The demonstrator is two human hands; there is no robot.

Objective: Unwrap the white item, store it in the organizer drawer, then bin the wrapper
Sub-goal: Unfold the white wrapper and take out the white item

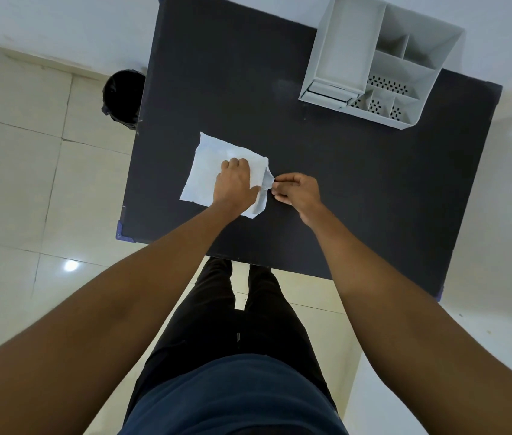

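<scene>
Two hands: on the white packet (217, 171)
Left hand (233, 183): pressed it flat
Right hand (295, 191): pinched its torn edge

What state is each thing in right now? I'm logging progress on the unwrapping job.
white packet: flat on the table, still wrapped, right edge lifted.
left hand: pressing down on the packet.
right hand: pinching the packet's right edge.
organizer: upright at the table's far right corner, compartments look empty.
organizer drawer: pulled out slightly.
bin: on the floor left of the table, black liner, open top.
</scene>
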